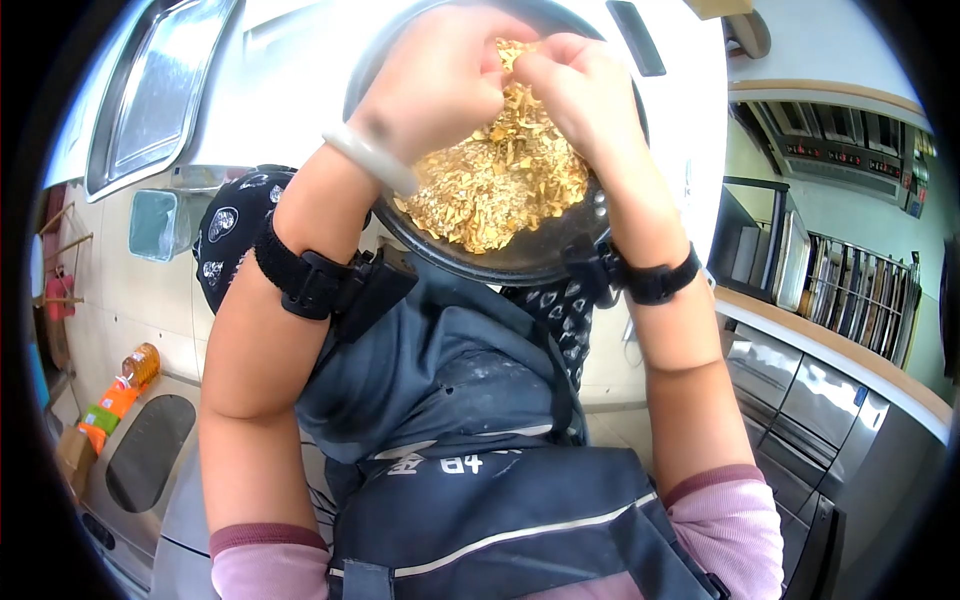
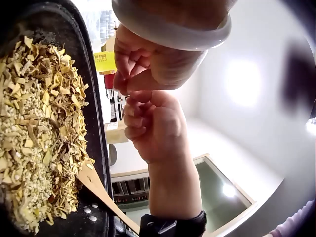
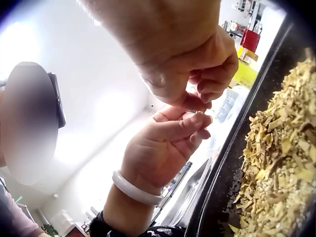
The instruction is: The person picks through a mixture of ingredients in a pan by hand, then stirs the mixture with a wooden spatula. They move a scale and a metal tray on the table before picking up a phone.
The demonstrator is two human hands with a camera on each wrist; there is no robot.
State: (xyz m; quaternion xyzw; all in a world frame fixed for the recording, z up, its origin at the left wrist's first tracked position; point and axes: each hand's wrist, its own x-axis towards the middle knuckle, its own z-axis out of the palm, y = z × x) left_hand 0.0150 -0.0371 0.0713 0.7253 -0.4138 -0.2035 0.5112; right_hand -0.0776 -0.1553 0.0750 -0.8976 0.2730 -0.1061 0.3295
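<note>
Both your hands work fingertip to fingertip over the pan

Your left hand point(image 1: 435, 85) and right hand point(image 1: 575, 85) hover close together above the dark pan point(image 1: 530, 262), fingers curled and pinching a small scrap between them that is too small to make out. The pan holds a heap of yellow shredded pieces point(image 1: 500, 180), and a wooden spatula point(image 2: 101, 195) rests at its edge
</note>
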